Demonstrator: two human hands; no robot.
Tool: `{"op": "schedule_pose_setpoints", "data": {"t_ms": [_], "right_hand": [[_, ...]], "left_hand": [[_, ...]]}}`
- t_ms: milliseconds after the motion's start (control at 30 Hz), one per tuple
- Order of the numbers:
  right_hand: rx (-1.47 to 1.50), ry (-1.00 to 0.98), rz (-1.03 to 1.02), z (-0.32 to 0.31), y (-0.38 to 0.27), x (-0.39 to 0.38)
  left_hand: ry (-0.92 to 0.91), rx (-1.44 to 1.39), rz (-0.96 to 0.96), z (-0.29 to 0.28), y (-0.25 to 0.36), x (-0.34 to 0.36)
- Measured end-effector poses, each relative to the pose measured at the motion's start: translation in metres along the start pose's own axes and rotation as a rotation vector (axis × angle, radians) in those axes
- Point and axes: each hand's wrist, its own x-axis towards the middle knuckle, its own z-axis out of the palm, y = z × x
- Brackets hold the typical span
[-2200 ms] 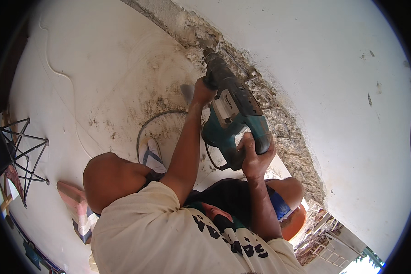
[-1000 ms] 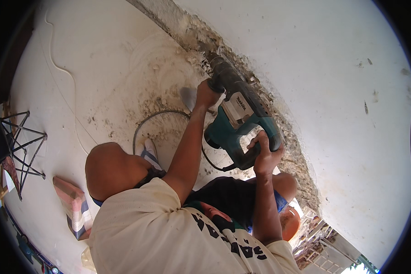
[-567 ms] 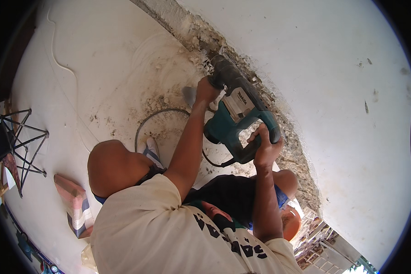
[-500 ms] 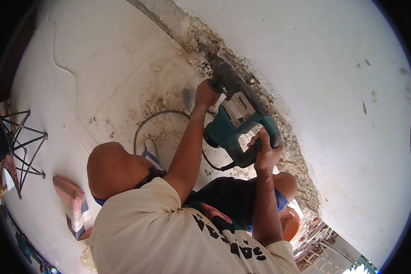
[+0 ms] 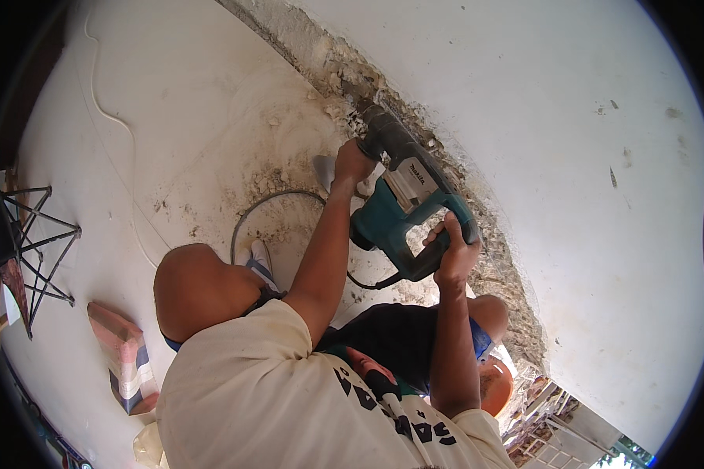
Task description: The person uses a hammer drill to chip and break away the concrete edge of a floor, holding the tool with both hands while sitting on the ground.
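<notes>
A teal and black demolition hammer [image 5: 407,205] slants across the middle, its front end up and to the left. My left hand [image 5: 354,164] is closed around the side grip near its front. At the back, my right hand [image 5: 456,254] wraps the rear D-shaped handle. The hammer's black nose [image 5: 385,125] points into a rough, broken channel [image 5: 352,66] along the base of the white wall; the tip of the bit is hidden among the rubble. Behind my left hand shows a flat grey piece [image 5: 324,170] whose kind I cannot make out.
A black power cord [image 5: 250,213] loops over the dusty floor, where crumbs of debris [image 5: 270,181] lie. At left stand a folding metal frame [image 5: 43,250] and a striped box-like cushion [image 5: 125,356]. A pale cable [image 5: 109,117] runs along the floor. The wall [image 5: 587,180] fills the right.
The hammer's rear end and my right hand have shifted slightly left. Both hands keep their hold, and the nose stays at the channel.
</notes>
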Motion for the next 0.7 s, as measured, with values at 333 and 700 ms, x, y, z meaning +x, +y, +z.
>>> {"op": "schedule_pose_setpoints", "data": {"t_ms": [333, 700], "right_hand": [[0.118, -0.083, 0.06, 0.048, 0.004, -0.024], [0.016, -0.2, -0.084, 0.02, -0.016, -0.063]], "left_hand": [[0.084, 0.096, 0.027, -0.041, -0.04, -0.004], [0.092, -0.302, 0.09, -0.023, -0.024, -0.033]]}}
